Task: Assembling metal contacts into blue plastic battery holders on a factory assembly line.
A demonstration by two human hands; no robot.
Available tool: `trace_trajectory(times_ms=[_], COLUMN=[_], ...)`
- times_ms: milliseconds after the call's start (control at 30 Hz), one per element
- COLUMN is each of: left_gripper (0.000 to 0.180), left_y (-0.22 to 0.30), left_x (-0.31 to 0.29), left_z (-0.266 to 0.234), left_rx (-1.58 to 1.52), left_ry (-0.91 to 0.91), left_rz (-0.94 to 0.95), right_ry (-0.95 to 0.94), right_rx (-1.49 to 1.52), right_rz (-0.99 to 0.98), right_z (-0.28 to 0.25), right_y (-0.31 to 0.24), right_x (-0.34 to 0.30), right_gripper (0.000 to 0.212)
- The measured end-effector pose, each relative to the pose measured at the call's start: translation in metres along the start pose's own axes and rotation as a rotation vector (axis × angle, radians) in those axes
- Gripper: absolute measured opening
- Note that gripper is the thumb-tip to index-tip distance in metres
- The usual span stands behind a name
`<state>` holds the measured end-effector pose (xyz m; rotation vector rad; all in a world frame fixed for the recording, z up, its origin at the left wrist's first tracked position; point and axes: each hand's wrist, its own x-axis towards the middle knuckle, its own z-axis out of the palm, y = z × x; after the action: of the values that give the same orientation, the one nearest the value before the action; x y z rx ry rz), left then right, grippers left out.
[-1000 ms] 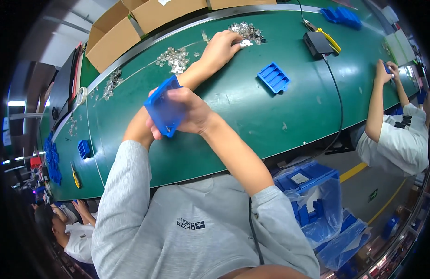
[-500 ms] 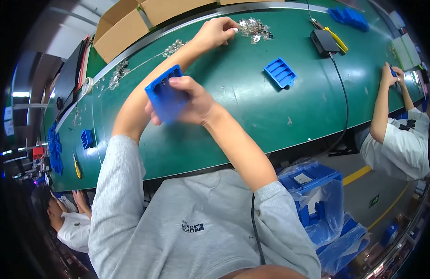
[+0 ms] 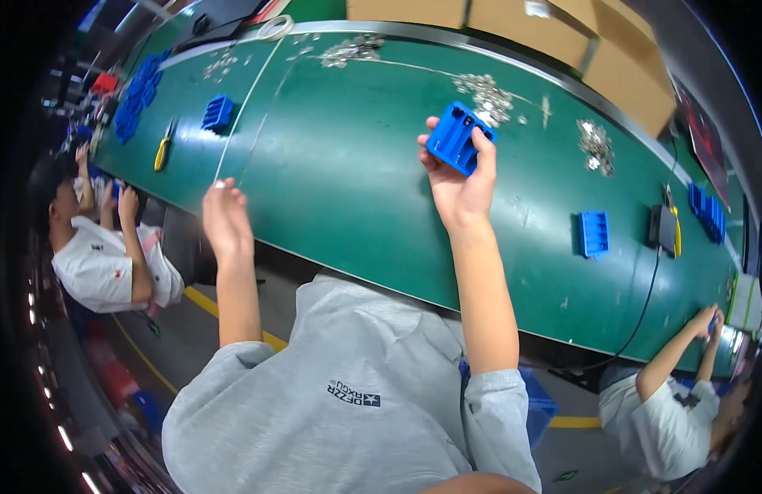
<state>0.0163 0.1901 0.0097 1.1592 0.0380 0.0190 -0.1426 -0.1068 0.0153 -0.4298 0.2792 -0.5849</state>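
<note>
My right hand (image 3: 461,185) grips a blue plastic tray (image 3: 455,142) with long parallel compartments, holding it tilted above the green table. Small dark parts show at the far ends of its compartments. Just beyond the tray lies a heap of small shiny metal pieces (image 3: 489,97). Off to the left, my left hand (image 3: 227,221) is raised near the table's front edge, slightly blurred, with its fingers drawn together. A small white spot shows at its fingertips; whether that is a held piece I cannot tell.
Similar trays lie at right (image 3: 594,234) and left (image 3: 217,113). More metal heaps (image 3: 595,148) are along the back, near cardboard boxes (image 3: 512,31). Yellow-handled pliers (image 3: 163,150), a tape roll (image 3: 274,28) and a black cabled box (image 3: 661,226) rest there. Co-workers sit on both sides.
My left hand has left the metal heap and come back to the near left. My right hand has carried the blue tray away to the right. The view has turned leftward.
</note>
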Motion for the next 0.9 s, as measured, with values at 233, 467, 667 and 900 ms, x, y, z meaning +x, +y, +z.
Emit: trace_trajectory(times_ms=[233, 467, 667, 900], left_gripper=[0.014, 0.011, 0.011, 0.016], left_y=[0.01, 0.026, -0.047, -0.09], left_x=[-0.033, 0.008, -0.005, -0.011], left_z=[0.055, 0.022, 0.12, 0.195], left_rx=[-0.001, 0.004, 0.047, 0.29], left_ry=[-0.037, 0.162, -0.443, -1.18], left_rz=[0.079, 0.31, 0.113, -0.078], right_ry=[-0.026, -0.06, -0.108, 0.101], right_rx=[-0.187, -0.251, -0.27, -0.331], right_rz=[0.18, 0.184, 0.256, 0.146], right_z=[-0.008, -0.002, 0.011, -0.022], right_y=[0.033, 0.043, 0.016, -0.002], right_x=[-0.002, -0.001, 0.006, 0.017], right_gripper=[0.051, 0.051, 0.049, 0.044])
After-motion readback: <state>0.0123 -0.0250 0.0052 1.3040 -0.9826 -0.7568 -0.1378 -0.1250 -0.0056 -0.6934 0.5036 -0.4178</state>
